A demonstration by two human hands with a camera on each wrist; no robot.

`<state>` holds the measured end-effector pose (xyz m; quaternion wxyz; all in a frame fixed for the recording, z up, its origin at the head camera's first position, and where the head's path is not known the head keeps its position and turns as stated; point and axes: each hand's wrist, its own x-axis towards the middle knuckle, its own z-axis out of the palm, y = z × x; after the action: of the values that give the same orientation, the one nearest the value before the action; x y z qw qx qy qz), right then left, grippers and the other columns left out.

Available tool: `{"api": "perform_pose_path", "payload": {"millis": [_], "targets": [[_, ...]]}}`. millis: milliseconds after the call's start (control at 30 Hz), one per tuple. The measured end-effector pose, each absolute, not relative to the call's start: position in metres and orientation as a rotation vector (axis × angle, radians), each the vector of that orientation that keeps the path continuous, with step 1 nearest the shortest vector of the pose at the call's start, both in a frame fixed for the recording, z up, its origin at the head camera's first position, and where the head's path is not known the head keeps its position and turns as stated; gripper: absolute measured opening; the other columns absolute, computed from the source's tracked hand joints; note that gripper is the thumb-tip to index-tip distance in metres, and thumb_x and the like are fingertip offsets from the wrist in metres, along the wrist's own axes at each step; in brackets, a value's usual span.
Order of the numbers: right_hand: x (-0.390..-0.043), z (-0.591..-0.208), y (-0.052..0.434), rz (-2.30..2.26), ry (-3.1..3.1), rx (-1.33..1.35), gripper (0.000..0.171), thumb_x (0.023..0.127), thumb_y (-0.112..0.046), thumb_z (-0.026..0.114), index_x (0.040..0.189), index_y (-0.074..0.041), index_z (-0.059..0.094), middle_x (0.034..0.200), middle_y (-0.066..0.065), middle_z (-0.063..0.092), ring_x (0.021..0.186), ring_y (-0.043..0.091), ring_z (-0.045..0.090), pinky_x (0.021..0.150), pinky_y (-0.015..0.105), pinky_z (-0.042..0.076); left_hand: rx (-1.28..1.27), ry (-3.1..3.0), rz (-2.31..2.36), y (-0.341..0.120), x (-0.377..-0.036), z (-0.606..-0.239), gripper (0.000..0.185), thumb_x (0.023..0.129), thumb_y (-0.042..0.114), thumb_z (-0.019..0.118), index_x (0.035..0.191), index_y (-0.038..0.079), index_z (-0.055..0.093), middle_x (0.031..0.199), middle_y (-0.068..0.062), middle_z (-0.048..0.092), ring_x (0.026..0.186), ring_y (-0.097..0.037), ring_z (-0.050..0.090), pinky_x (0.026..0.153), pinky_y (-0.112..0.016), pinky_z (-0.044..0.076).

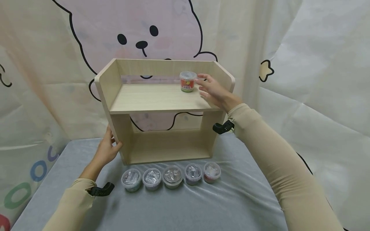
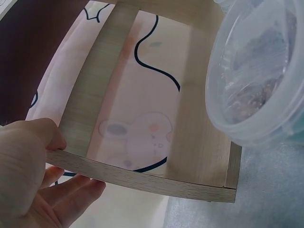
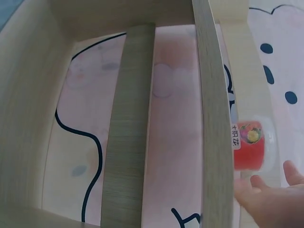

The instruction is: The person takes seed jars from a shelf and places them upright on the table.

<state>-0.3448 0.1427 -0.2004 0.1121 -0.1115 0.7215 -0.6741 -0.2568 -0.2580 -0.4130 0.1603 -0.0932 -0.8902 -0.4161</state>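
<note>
Five lidded cups (image 1: 172, 175) line the table; left hand (image 1: 107, 150) grips the shelf unit (image 1: 162, 98), right hand (image 1: 212, 90), fingers spread, could topple the red cup (image 1: 188, 81).

Left hand (image 1: 105, 150) curled in a grip, right hand (image 1: 212, 89) extended, fingers relaxed.

My shelf unit (image 1: 162, 96) is pale wood-grain board, matt and smooth. The tub (image 1: 188, 81) on it is clear glossy plastic with a red paper label. The surface (image 1: 202, 205) wears grey cloth, softly wrinkled; the backdrop (image 1: 318, 80) is printed fabric.
</note>
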Motion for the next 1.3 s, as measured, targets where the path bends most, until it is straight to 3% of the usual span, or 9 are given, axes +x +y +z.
{"api": "perform_pose_path", "payload": {"millis": [200, 400, 767, 967, 1300], "targets": [[-0.358, -0.201, 0.139, -1.972, 2.142, -0.272, 0.071, 0.104, -0.029, 0.055, 0.162, -0.020, 0.015, 0.172, 0.005, 0.004, 0.161, 0.028, 0.001, 0.133, 0.036, 0.005, -0.272, -2.542, -1.188, -0.258, -0.258, -0.414, 0.096, 0.091, -0.003, 0.056, 0.164, 0.023, -0.003, 0.155, -0.039, 0.032, 0.126, -0.066, 0.047, 0.095, -0.071, 0.049], [-0.369, -0.202, 0.136, -2.032, 2.097, -0.229, 0.082, 0.101, -0.017, 0.061, 0.163, -0.025, 0.007, 0.172, 0.005, -0.002, 0.161, 0.020, -0.002, 0.132, 0.035, 0.001, -0.299, -2.533, -1.211, -0.253, -0.260, -0.414, 0.096, 0.091, -0.003, 0.055, 0.164, 0.024, -0.002, 0.155, -0.039, 0.033, 0.125, -0.066, 0.048, 0.096, -0.071, 0.049], [-0.384, -0.203, 0.127, -2.089, 2.069, -0.200, 0.100, 0.093, -0.003, 0.069, 0.164, -0.025, 0.002, 0.172, 0.008, 0.005, 0.159, 0.017, 0.016, 0.130, 0.027, 0.016, -0.296, -2.550, -1.221, -0.252, -0.259, -0.414, 0.096, 0.091, -0.004, 0.055, 0.163, 0.023, -0.002, 0.155, -0.038, 0.032, 0.125, -0.066, 0.049, 0.095, -0.072, 0.050], [-0.391, -0.203, 0.123, -2.047, 2.121, -0.137, 0.096, 0.094, -0.008, 0.069, 0.163, -0.028, 0.006, 0.170, 0.006, 0.013, 0.157, 0.017, 0.023, 0.130, 0.028, 0.019, -0.292, -2.580, -1.214, -0.254, -0.257, -0.414, 0.098, 0.092, -0.002, 0.054, 0.163, 0.026, -0.007, 0.157, -0.037, 0.030, 0.128, -0.065, 0.046, 0.097, -0.072, 0.049], [-0.393, -0.205, 0.116, -1.957, 2.213, -0.179, 0.075, 0.094, -0.011, 0.069, 0.156, -0.013, 0.027, 0.159, 0.009, 0.036, 0.148, 0.018, 0.039, 0.126, 0.027, 0.029, -0.269, -2.597, -1.192, -0.258, -0.257, -0.412, 0.097, 0.093, -0.001, 0.054, 0.163, 0.026, -0.006, 0.156, -0.038, 0.032, 0.129, -0.064, 0.047, 0.096, -0.071, 0.050]]}}
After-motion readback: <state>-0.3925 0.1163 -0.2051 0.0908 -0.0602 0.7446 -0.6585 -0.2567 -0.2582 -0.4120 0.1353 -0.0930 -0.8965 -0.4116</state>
